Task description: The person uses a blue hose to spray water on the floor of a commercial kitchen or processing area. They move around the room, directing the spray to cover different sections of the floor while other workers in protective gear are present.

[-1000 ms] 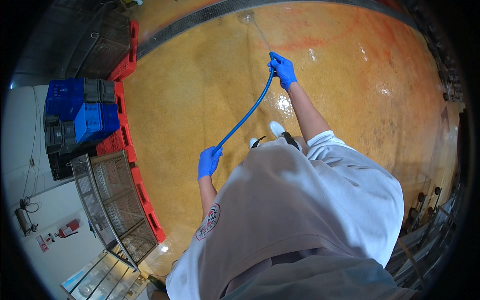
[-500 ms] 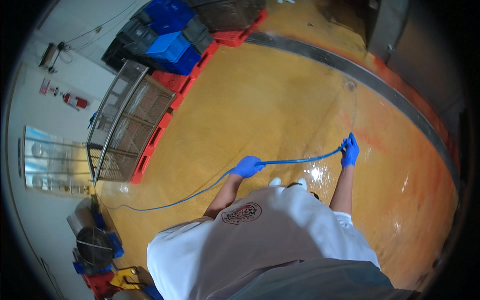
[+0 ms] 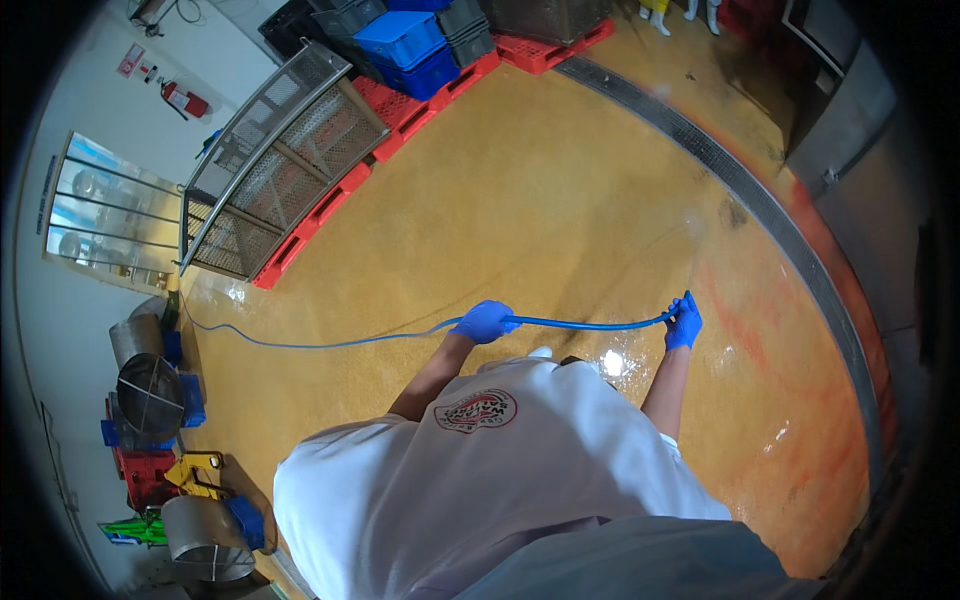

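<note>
A blue hose (image 3: 590, 323) runs between my two blue-gloved hands. My left hand (image 3: 485, 322) is wrapped round it in front of my white shirt. Farther right, my right hand (image 3: 684, 322) grips the hose close to its end, which points away from me. From my left hand the hose trails in a loose curve over the floor toward the left wall. The yellow-brown floor (image 3: 560, 200) looks wet and shiny. Reddish streaks mark it to the right of my right hand.
A metal drain grate (image 3: 745, 185) curves across the right side. Far left stand a metal mesh rack (image 3: 270, 175), red pallets (image 3: 318, 222) and blue and grey bins (image 3: 405, 45). Metal drums (image 3: 205, 525) line the left wall. White boots (image 3: 660, 22) of other people show at the far edge.
My view has turned, so the rack, drums and drain sit differently in it. Both hands still hold the hose; its end has shifted a little left. Other people's boots show more at the top.
</note>
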`<state>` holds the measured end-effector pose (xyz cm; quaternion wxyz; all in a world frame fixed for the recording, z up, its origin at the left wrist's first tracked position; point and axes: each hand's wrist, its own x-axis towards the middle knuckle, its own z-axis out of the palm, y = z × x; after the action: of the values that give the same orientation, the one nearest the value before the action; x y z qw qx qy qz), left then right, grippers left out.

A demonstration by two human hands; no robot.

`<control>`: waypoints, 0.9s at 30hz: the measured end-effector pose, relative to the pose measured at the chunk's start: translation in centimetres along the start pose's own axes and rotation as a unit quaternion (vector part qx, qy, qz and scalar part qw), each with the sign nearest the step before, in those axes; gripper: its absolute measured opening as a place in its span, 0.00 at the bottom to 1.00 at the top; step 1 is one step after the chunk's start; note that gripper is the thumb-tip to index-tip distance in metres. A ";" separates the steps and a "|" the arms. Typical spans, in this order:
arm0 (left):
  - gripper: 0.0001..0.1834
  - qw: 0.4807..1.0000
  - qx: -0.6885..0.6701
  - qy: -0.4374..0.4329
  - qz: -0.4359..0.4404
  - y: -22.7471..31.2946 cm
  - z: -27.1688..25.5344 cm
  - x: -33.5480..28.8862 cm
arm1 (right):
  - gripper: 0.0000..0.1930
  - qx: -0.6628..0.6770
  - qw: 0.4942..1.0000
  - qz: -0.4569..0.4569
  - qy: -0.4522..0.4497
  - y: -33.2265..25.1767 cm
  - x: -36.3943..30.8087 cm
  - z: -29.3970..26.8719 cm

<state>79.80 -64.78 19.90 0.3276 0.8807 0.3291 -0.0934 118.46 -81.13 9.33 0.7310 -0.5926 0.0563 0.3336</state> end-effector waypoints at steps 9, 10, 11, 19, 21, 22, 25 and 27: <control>0.14 0.997 -0.058 0.032 0.047 -1.4 0.5 1.2 | 0.06 0.042 0.987 0.150 0.038 3.6 0.9 -2.6; 0.14 0.998 -0.045 0.017 0.050 -1.4 0.4 1.6 | 0.07 0.048 0.988 0.137 0.051 3.6 0.6 -2.5; 0.14 0.998 -0.034 0.004 0.049 -1.2 0.1 1.7 | 0.11 0.051 0.989 0.120 0.068 2.9 0.0 -2.2; 0.16 0.998 -0.009 -0.043 0.036 -2.2 -0.1 2.1 | 0.13 0.063 0.995 -0.021 0.076 -0.4 -4.3 -0.3; 0.16 0.997 0.013 -0.037 0.066 -1.6 -0.9 2.9 | 0.13 0.083 0.992 -0.015 0.093 0.6 -4.1 -2.1; 0.16 0.995 0.025 -0.039 0.091 -0.8 -1.2 3.7 | 0.11 0.079 0.991 -0.013 0.107 1.3 -3.9 -3.1; 0.16 0.990 0.044 -0.059 0.122 -0.4 -0.8 4.7 | 0.06 0.089 0.981 -0.032 0.169 3.9 -5.6 -7.9; 0.14 0.992 0.032 -0.058 0.107 -1.8 -1.4 3.0 | 0.07 0.086 0.973 0.000 0.215 4.4 -8.1 -4.8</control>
<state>80.87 -61.31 18.88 0.3256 0.9141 0.2100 -0.1197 111.23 -88.55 8.17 0.7500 -0.5853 0.2408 0.1920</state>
